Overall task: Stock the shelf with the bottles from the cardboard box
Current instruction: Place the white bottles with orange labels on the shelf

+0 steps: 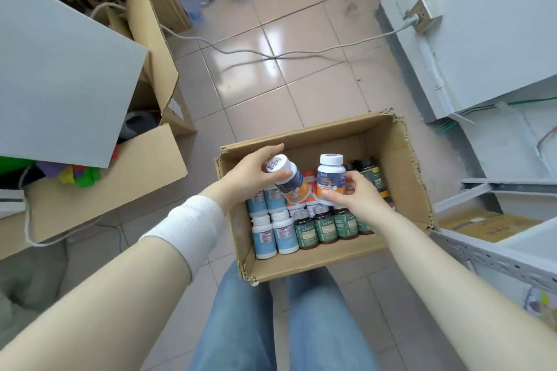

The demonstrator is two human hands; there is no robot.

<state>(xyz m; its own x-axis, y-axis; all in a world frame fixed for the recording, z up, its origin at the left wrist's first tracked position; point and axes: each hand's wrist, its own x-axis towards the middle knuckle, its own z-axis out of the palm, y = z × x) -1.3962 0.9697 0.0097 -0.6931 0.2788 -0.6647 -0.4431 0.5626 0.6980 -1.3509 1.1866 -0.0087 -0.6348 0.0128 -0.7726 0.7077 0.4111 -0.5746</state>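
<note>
Person standing over an open cardboard box (401, 166) on the tiled floor (271, 84), seen from the head camera. The left grip (250, 173) is closed round a tilted bottle (291, 179), white-capped with a dark blue and orange label. Its cap points up and away from the person, and the thumb lies across the shoulder. The right grip (358, 193) holds an upright bottle (331, 178) of the same kind by its lower half, with the fingers curled at its side and base. The two held bottles lie between the grips, close together, over the middle of the box.

Directly below the left grip, white bottles with pale blue labels (272, 235) stand packed in rows. Below the right grip stands a row of dark green bottles (322, 227), and just beyond it are more dark bottles (367, 172).

The grey metal shelf (482, 256) stands to the right of the right grip, well apart from it, and carries a flat carton (488, 224). A larger open carton (105, 190) stands to the left of the left grip. A white wristband (187, 229) circles the left forearm behind that grip. A grey cable (241, 54) crosses the floor beyond the box.
</note>
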